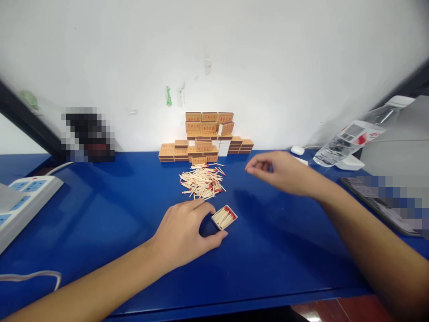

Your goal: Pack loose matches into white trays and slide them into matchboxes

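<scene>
Between the thumb and index finger of my left hand [184,228] is a small white matchbox tray [219,228], resting on the blue table. Matches [225,217] fill it in a row, their red heads towards the far right side. Just beyond my left hand lies a loose heap of matches [203,181] pointing in many directions. My right hand [276,170] hovers to the right of the heap, its fingers curled and the thumb against the index finger. Whether it pinches anything is too small to make out.
Stacked matchboxes [209,127] stand against the white wall behind the heap. A power strip [33,201] and cable are at left, near a blurred dark object [92,138]. On the right are a tilted water bottle [351,138], a white earbud case [297,150] and a phone-like slab [372,201].
</scene>
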The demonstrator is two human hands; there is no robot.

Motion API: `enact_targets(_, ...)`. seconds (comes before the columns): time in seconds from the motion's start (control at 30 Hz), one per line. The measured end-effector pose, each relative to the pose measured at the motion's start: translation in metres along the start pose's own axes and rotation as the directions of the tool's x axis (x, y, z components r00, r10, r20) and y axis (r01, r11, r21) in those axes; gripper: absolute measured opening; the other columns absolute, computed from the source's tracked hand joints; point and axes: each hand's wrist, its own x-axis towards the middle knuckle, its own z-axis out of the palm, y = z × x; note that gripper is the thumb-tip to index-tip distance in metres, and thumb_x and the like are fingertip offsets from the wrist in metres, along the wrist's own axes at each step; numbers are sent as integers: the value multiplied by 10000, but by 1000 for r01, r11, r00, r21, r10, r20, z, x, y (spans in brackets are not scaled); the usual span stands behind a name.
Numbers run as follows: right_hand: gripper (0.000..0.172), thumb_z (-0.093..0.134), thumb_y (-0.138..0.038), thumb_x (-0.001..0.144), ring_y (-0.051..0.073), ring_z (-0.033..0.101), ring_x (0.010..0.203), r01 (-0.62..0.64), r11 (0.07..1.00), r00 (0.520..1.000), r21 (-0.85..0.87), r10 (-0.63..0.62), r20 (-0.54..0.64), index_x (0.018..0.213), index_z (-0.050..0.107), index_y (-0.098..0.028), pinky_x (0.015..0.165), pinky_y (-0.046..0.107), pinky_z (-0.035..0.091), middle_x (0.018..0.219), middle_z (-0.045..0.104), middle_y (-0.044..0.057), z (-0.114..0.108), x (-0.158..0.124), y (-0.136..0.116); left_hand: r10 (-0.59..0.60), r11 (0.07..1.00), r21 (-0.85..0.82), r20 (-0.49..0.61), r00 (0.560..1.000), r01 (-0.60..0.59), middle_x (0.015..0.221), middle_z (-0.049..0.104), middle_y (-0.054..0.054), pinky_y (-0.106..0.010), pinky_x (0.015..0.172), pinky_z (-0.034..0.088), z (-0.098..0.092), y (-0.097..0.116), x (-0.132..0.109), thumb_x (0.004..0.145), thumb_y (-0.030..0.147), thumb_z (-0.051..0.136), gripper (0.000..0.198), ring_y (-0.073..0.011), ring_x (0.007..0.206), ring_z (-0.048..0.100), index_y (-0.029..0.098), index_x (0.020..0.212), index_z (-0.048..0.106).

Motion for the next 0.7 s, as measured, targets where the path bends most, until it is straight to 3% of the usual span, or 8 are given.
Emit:
enact_targets(0.07,143,636,-258,919,174,614,698,-89,991,989,-103,75,-127,955,757,-192,673,315,441,779,712,27,-14,30,32,9,1000,6,-6,1000,-9,911,744,-7,-353,662,519,0,0,0,854,449,763,292,-223,783,704,224,1036,722)
enact_targets(0.13,189,660,-213,886,176,620,755,-140,974,968,-177,97,-231,1036,753,-145,728,328,442,874,725,73,-26,59,59,22,1000,13,-12,1000,-22,901,737,-11,-339,641,507,0,0,0,886,399,725,251,-202,741,682,222,1063,725)
enact_targets(0.2,256,733,-201,831,190,625,811,-153,972,962,-178,105,-252,1077,744,-132,770,339,451,976,729,106,-33,82,77,45,999,17,-17,999,-45,894,731,-18,-325,631,505,-1,0,0,920,365,686,242,-184,705,663,221,1110,727)
enact_targets(0.27,308,837,-177,719,197,627,816,-225,973,942,-59,201,-269,1011,742,-167,769,333,471,984,730,88,-34,99,89,62,998,26,-21,998,-62,879,725,-24,-319,628,512,-2,-1,1,942,361,664,268,-176,683,653,217,1160,727)
enact_targets(0.33,285,874,-166,667,205,630,813,-310,948,902,74,318,-292,909,723,-182,761,336,489,937,726,75,-28,110,95,64,997,41,-29,998,-63,865,720,-28,-324,634,525,-2,-2,1,947,381,666,311,-179,678,650,209,1201,720)
enact_targets(0.43,190,842,-232,741,203,626,773,-391,900,839,193,435,-328,829,685,-175,724,348,499,852,708,77,-15,118,98,45,998,36,-51,998,-43,850,710,-28,-341,657,548,-3,-4,2,937,398,685,353,-183,676,646,200,1227,713)
enact_targets(0.57,188,794,-278,804,178,579,682,-450,818,739,357,566,-365,892,672,-166,623,336,478,786,668,67,-8,120,96,32,999,-2,-91,995,-33,768,659,-7,-339,655,552,-2,-4,3,938,371,673,299,-173,643,624,196,1175,725)
enact_targets(0.7,228,747,-282,836,180,567,658,-427,770,669,474,622,-408,1006,671,-151,567,339,463,789,652,79,-16,104,83,37,999,-15,-181,983,-41,759,644,-7,-351,685,558,-4,-5,3,962,352,646,251,-186,702,642,189,1137,723)
